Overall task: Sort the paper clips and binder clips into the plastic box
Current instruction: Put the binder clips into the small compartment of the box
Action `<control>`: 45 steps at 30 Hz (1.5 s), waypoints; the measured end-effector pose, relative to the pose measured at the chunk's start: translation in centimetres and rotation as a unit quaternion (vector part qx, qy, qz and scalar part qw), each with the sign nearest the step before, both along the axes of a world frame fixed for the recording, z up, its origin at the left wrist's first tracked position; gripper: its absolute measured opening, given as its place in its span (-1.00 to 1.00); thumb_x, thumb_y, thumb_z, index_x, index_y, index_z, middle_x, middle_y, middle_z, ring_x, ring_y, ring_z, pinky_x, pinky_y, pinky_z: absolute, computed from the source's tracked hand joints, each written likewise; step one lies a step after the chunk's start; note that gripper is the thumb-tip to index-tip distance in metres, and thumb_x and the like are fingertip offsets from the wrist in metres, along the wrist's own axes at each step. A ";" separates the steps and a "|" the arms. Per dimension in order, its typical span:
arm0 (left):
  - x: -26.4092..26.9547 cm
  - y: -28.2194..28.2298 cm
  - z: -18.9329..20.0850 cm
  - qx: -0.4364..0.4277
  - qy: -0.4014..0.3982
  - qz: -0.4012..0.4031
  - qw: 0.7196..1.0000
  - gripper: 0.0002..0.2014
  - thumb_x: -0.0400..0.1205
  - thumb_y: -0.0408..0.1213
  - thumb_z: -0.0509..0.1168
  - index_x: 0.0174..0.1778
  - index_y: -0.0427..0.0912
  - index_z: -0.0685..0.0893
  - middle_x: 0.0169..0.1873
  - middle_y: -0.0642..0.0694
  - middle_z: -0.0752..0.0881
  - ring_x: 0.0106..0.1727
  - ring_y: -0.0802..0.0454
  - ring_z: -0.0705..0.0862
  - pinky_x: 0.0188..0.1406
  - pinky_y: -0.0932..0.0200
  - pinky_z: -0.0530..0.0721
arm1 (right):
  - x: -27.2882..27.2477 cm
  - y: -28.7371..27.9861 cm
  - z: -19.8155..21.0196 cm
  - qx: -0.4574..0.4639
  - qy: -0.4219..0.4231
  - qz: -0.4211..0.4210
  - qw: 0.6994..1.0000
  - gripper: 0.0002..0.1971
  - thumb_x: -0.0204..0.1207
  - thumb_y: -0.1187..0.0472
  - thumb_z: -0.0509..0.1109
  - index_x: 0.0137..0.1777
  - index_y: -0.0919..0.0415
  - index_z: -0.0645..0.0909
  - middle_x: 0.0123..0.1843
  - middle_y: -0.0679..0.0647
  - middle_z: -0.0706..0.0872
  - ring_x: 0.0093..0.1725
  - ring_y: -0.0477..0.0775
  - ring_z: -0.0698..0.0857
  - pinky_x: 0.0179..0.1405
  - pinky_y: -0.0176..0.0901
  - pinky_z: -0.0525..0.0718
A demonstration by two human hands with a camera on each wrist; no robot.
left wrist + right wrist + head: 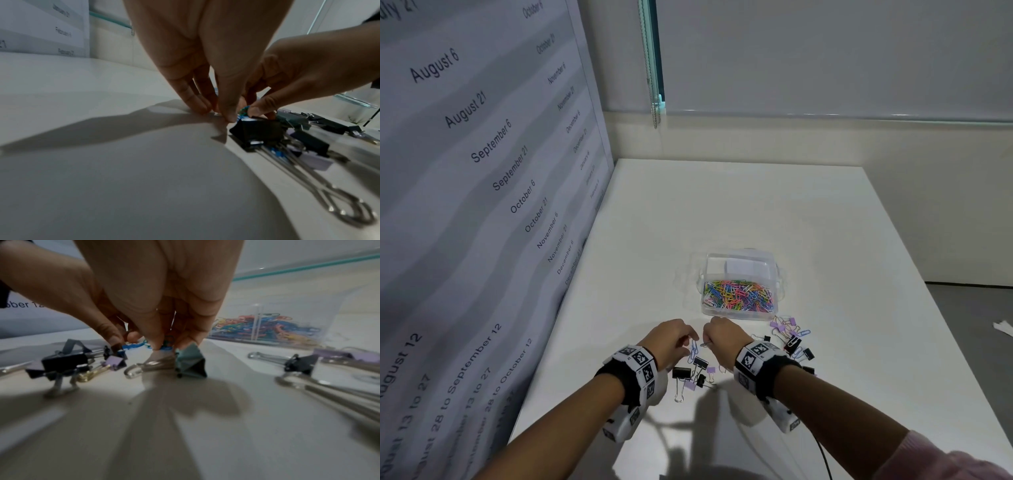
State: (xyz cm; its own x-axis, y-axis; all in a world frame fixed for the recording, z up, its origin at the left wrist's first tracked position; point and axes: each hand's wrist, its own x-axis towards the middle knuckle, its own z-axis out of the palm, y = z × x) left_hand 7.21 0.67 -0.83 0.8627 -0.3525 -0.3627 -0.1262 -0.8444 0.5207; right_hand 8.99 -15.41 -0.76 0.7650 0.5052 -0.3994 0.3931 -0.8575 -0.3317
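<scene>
**Paper clips gathered at the fingertips, box half filled**

Paper clips in many colours fill the near compartment of the clear plastic box, which stands on the white table just beyond both hands; the far compartment holds only something pale that cannot be made out. A blue paper clip lies between the two hands, and the left hand has its fingers curled down with thumb and fingertips pinching at it on the table surface. The right hand is lowered opposite, its fingertips closed in a pinch on blue and green wire (a small tangle of clips, as far as the right wrist view shows), right above a grey-green binder clip that stands on the table.

Just nearer the person than the hands lies a loose cluster of binder clips: a black binder clip with long silver handles, another black one beside it, and small lilac binder clips among them. A second scatter of lilac and black binder clips with a few paper clips lies to the right of the right wrist, near the front right corner of the box.

Both wrists wear black bands with white camera housings marked in black-and-white squares. A wall sheet printed with dates runs along the left edge of the table.
</scene>
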 end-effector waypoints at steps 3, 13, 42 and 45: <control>-0.4 -0.1 -0.3 -0.018 -0.014 0.009 1.000 -0.73 0.53 -0.29 0.35 0.15 -0.17 0.66 -0.12 -0.04 0.50 -0.18 0.05 0.51 0.09 0.09 0.56 | -0.1 -1.0 0.0 -0.019 -0.004 0.004 1.000 -0.76 0.51 0.45 0.24 0.17 0.38 0.49 0.24 0.32 0.54 0.26 0.28 0.52 0.20 -0.01 0.50; -0.2 -1.0 0.0 -0.020 0.015 0.066 0.998 -0.71 0.48 -0.18 0.46 0.05 -0.25 0.68 -0.14 -0.03 0.54 -0.16 0.05 0.53 -0.08 0.24 0.56 | -0.4 -2.1 0.3 -0.037 -0.009 -0.014 0.999 -0.69 0.47 0.50 0.24 0.22 0.38 0.44 0.29 0.34 0.49 0.29 0.28 0.50 0.23 0.01 0.49; -0.2 -2.4 -0.2 0.133 0.031 -0.050 0.989 -0.90 0.62 -0.39 0.13 -0.05 -0.12 0.51 0.19 -0.26 0.60 0.22 -0.21 0.59 0.20 0.05 0.51 | 5.2 -6.8 5.8 0.139 -0.095 -0.219 0.961 -0.72 0.53 0.29 0.34 0.23 0.23 0.51 0.18 0.19 0.60 0.06 0.20 0.64 0.06 -0.15 0.48; -0.2 -2.4 -0.3 0.130 0.035 -0.050 0.990 -0.88 0.60 -0.39 0.14 -0.16 -0.07 0.48 0.00 -0.13 0.59 0.20 -0.20 0.60 0.15 0.07 0.51 | 5.6 -8.2 5.5 0.152 -0.119 -0.236 0.952 -0.72 0.49 0.25 0.41 0.18 0.18 0.50 0.15 0.14 0.60 -0.13 0.11 0.59 -0.01 -0.11 0.53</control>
State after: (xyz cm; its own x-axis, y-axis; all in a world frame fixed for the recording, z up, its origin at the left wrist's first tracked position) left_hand 6.99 -1.72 -1.12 0.7978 -0.3227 -0.5093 -0.1879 -0.9357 0.2986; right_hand 14.56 -23.62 4.69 0.9861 0.1465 -0.0778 0.0814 -0.8363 -0.5422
